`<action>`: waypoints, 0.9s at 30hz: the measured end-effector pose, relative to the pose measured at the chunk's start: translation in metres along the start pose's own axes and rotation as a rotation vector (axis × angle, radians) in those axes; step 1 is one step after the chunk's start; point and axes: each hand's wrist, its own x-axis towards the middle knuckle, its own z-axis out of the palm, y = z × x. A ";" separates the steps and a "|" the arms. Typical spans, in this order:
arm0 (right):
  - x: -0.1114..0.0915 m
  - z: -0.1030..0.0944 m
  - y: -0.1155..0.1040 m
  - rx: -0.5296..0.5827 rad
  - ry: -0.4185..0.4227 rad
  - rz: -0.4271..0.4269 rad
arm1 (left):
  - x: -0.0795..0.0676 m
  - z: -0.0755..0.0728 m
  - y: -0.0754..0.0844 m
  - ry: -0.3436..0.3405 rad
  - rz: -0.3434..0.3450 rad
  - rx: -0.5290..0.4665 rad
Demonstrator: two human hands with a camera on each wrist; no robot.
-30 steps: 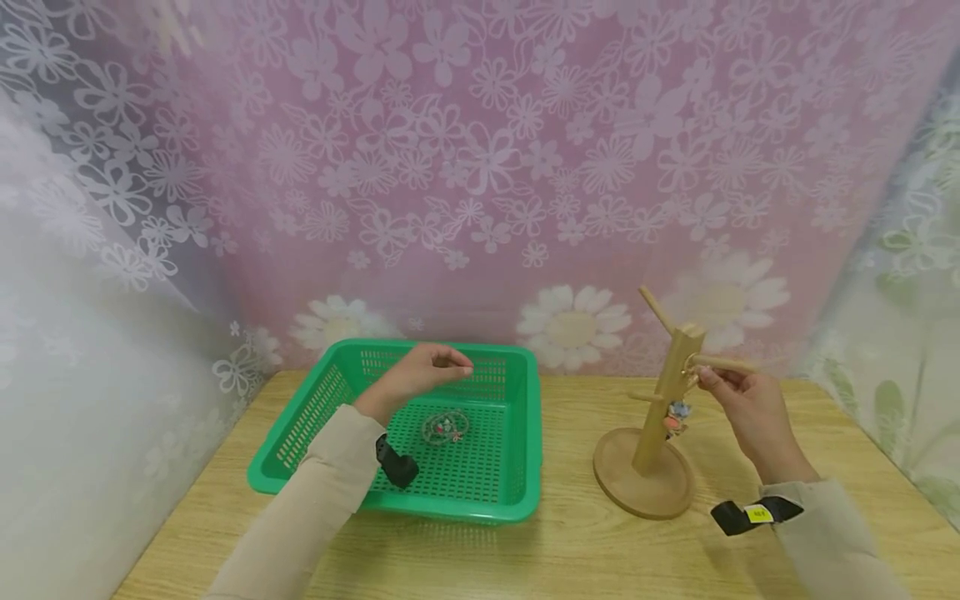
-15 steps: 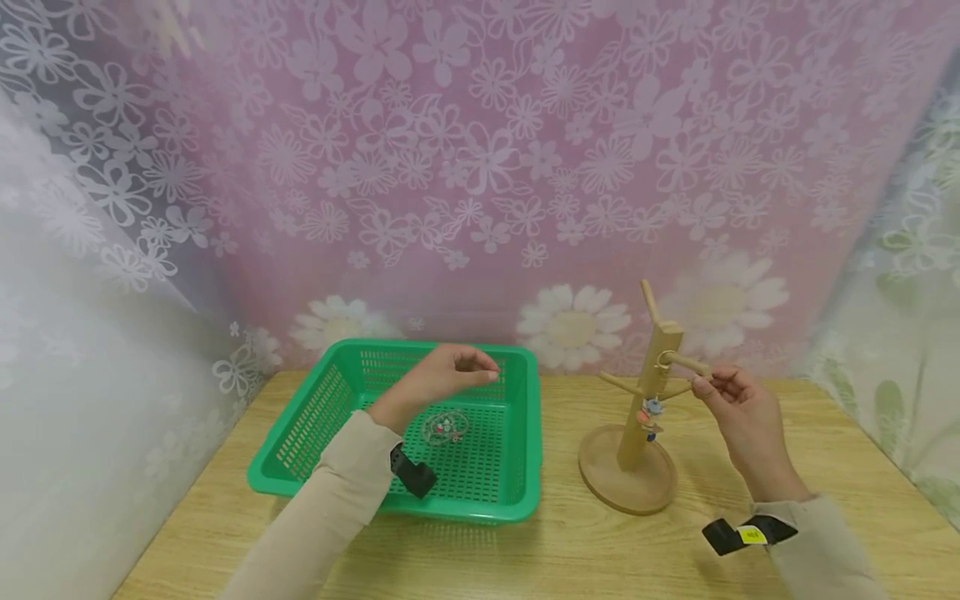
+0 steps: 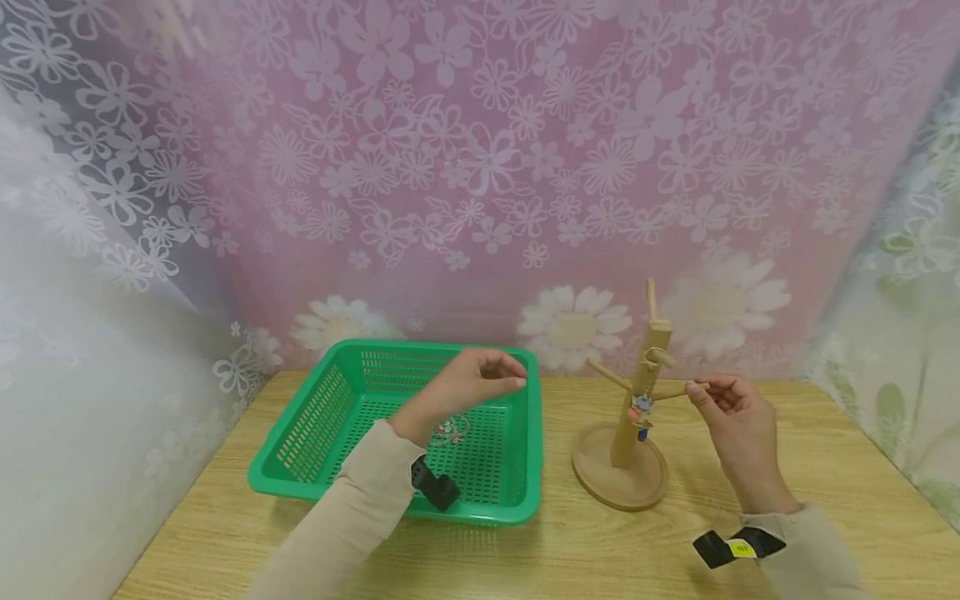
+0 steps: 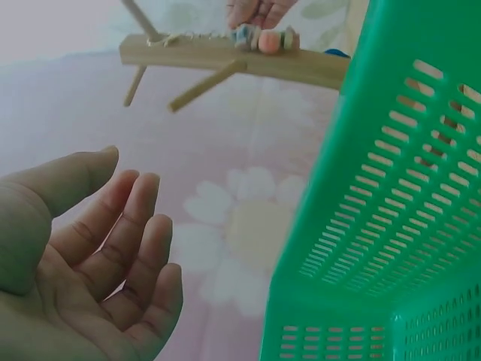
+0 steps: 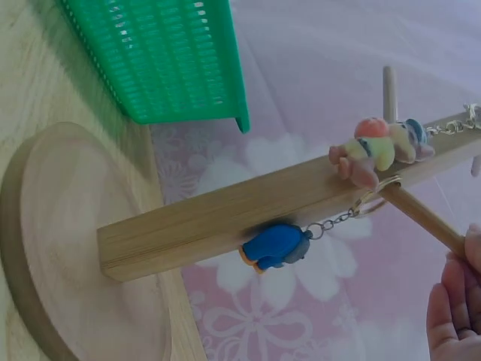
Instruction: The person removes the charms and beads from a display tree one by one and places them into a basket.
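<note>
1. Flowered cloth (image 3: 487, 167) backs a desk (image 3: 570, 558), the basket (image 3: 531, 467) nearer its left edge, the stand (image 3: 624, 450) nearer its right.
2. Two pieces look done: the pink charm (image 5: 372, 147) hangs from the upper peg (image 3: 663, 358), the blue charm (image 5: 274, 247) from the lower peg (image 5: 425, 214).
3. Seemingly left to hang: trinkets (image 3: 452, 429) (too blurred to count) on the basket's floor.
4. Right hand (image 3: 738, 421) pinches the lower peg's tip; the left hand (image 3: 461, 392), fingers loosely bent and empty, hovers by the basket's back right corner.

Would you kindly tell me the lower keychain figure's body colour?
The lower keychain figure has a blue body, clearest in the right wrist view.
</note>
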 end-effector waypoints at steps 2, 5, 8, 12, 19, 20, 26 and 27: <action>-0.001 0.003 0.000 -0.023 0.029 -0.003 | 0.002 0.003 0.001 0.007 0.004 0.005; -0.003 0.006 -0.002 -0.064 0.058 -0.019 | 0.004 0.009 0.002 0.020 0.013 -0.006; -0.005 0.008 -0.004 -0.086 0.080 -0.027 | 0.007 0.015 0.002 0.021 0.037 -0.017; -0.008 0.010 -0.004 -0.089 0.112 -0.044 | 0.009 0.022 0.004 0.016 0.057 -0.022; -0.012 0.014 0.001 -0.056 0.170 -0.168 | 0.013 0.039 0.006 0.022 0.068 -0.031; -0.013 0.014 0.002 -0.052 0.176 -0.186 | 0.014 0.041 0.006 0.023 0.069 -0.031; -0.017 0.018 0.002 -0.055 0.211 -0.211 | 0.019 0.053 0.013 0.051 0.064 -0.011; -0.018 0.018 0.002 -0.061 0.217 -0.207 | 0.020 0.055 0.014 0.057 0.065 -0.015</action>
